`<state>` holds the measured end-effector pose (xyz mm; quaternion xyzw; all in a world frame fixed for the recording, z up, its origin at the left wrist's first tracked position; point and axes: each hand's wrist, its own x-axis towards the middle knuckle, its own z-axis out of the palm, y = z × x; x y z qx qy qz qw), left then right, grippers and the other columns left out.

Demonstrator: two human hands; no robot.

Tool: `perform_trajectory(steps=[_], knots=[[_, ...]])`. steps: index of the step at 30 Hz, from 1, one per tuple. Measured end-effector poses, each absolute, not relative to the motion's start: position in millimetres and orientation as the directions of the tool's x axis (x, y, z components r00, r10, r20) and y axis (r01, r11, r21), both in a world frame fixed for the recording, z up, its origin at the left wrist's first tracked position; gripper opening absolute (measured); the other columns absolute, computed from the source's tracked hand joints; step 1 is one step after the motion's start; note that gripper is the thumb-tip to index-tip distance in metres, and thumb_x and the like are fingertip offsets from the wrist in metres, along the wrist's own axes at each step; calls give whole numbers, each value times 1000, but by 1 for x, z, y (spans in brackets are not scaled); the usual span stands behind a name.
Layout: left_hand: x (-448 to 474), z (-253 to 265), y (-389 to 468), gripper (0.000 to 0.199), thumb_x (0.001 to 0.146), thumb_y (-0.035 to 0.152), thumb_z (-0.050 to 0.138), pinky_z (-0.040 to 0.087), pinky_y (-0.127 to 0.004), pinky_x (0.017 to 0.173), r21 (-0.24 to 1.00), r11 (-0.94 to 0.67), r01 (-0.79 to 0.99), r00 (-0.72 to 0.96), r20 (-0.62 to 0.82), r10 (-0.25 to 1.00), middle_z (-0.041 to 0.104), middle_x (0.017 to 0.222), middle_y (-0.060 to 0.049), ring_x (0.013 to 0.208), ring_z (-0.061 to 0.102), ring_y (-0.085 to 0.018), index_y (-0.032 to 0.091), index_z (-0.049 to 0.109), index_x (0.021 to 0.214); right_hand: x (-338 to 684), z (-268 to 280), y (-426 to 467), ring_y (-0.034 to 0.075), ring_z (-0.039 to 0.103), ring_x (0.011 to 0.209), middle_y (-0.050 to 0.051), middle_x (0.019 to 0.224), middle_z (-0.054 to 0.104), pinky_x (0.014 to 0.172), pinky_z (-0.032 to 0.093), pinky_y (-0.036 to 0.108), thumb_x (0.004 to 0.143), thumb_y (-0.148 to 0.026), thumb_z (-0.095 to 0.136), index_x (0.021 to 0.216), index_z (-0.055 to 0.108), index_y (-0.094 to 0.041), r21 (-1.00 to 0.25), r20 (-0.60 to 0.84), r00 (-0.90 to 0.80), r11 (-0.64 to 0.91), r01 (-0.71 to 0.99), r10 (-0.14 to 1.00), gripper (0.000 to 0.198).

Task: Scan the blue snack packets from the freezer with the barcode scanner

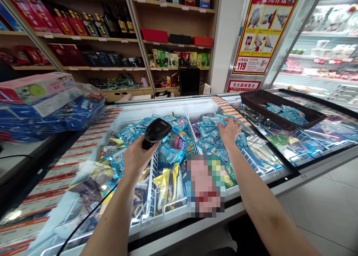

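Observation:
My left hand (138, 155) is wrapped round a black handheld barcode scanner (157, 131), its head raised and its cable running down past my forearm. Below it lie many small blue packets (125, 135) in the freezer area. To the right, my right hand (231, 131) reaches over another spread of blue packets (209, 136), fingers stretched out and touching or just above them. I cannot tell whether these packets lie on glass or inside. Yellow wrapped ice creams (167, 183) sit in a white wire compartment nearer me.
A chest freezer (279, 190) spans the view. On its right top stands a brown woven basket (282, 122) with more blue packets. Boxes in plastic wrap (50, 103) are stacked at left. Behind are wooden shelves (173, 21) and a red poster (263, 28). One patch is pixelated.

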<state>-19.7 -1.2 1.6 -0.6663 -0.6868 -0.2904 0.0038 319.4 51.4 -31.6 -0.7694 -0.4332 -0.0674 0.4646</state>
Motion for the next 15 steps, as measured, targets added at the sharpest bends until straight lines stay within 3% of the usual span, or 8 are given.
perform_trajectory(steps=[3, 8, 15], knots=[[-25, 2, 0, 53, 76, 67, 48, 35, -27, 55, 420, -17, 907, -174, 412, 894, 69, 77, -7, 74, 64, -24, 21, 67, 96, 309, -30, 48, 36, 34, 118, 17, 127, 46, 91, 31, 53, 79, -32, 55, 106, 59, -18, -558, 599, 516, -144, 818, 612, 31], [-29, 3, 0, 56, 76, 68, 46, 36, -27, 57, 457, 15, 889, -237, 431, 871, 70, 81, -9, 78, 65, -26, 21, 67, 98, 283, -27, 40, 29, 40, 119, 13, 125, 53, 100, 26, 48, 86, -27, 45, 111, 59, -18, -370, 705, 231, 69, 926, 670, 29], [-33, 6, 0, 56, 76, 70, 45, 37, -28, 57, 480, 40, 877, -258, 399, 880, 70, 81, -8, 79, 65, -27, 23, 68, 95, 254, -38, 45, 25, 46, 117, 10, 123, 58, 104, 30, 42, 88, -23, 45, 118, 59, -17, -320, 678, -46, 350, 880, 734, 33]])
